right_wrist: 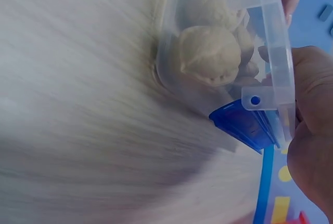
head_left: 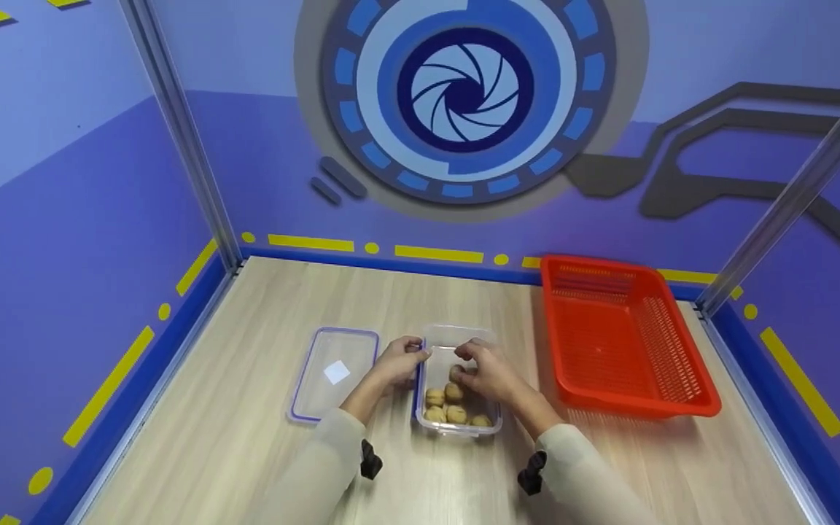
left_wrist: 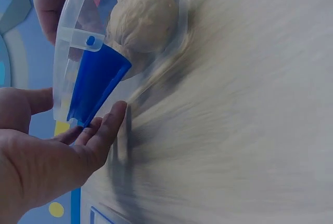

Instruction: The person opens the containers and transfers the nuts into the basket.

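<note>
Got three purple booth walls here: back wall point(head_left: 259, 160), left wall point(head_left: 41, 240) and right wall point(head_left: 828, 313), with the back and left ones going paler up top. Has a huge camera-aperture graphic point(head_left: 464, 95) on the back, ringed with blue blocks, plus some gray-brown pipe-like shapes point(head_left: 675, 200) off to the right. Also got yellow dashes point(head_left: 438, 254) and dots point(head_left: 372, 248) running above a dark blue band point(head_left: 376, 262). Framed at both back corners by aluminum posts point(head_left: 184, 135). Down below, looking at a pale wood-grain surface point(head_left: 201, 452), edged by metal rails point(head_left: 145, 408), with a soft glare point(head_left: 456, 463) toward the near side.
</note>
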`<action>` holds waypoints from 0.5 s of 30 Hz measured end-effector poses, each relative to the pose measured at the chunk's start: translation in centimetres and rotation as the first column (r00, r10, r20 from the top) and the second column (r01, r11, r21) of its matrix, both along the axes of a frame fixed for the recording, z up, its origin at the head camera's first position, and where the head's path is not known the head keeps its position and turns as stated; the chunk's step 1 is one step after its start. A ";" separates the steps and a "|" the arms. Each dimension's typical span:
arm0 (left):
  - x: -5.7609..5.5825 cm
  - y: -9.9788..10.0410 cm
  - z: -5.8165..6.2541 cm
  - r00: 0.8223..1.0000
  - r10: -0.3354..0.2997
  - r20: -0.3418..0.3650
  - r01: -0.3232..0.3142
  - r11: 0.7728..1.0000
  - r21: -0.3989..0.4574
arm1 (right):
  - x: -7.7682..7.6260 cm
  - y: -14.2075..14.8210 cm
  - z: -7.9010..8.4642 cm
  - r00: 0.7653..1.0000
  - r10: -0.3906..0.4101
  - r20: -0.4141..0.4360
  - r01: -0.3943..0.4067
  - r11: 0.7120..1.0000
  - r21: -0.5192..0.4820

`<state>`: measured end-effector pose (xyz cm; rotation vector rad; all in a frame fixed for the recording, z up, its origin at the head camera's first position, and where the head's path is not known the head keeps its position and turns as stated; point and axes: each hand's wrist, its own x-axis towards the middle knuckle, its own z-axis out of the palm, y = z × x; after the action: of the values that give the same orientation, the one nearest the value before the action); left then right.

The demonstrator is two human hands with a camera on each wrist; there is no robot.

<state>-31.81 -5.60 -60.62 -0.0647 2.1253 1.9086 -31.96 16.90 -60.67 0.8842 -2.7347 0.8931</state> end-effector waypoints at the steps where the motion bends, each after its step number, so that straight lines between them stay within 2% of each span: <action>1: 0.0 0.0 0.0 1.000 -0.002 -0.002 0.002 1.000 0.000 | 0.0 0.0 0.0 1.000 0.003 0.001 -0.003 1.000 0.009; 6: -0.2 0.1 0.0 1.000 0.000 -0.027 -0.001 1.000 -0.023 | -0.2 -0.1 -0.2 1.000 -0.001 0.013 0.001 0.999 0.048; 10: -0.3 0.2 -0.3 0.999 -0.005 -0.053 0.003 0.999 -0.042 | -0.2 -0.1 -0.2 1.000 -0.006 -0.013 0.007 0.995 0.099; 15: -0.3 0.2 -0.5 0.999 -0.002 -0.052 0.001 1.000 -0.012 | -0.1 -0.1 -0.1 1.000 0.002 -0.030 0.002 0.989 0.146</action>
<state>-32.13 -5.40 -61.07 -0.0156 2.1698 1.9169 -32.01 16.81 -60.81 0.9138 -2.8028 0.6811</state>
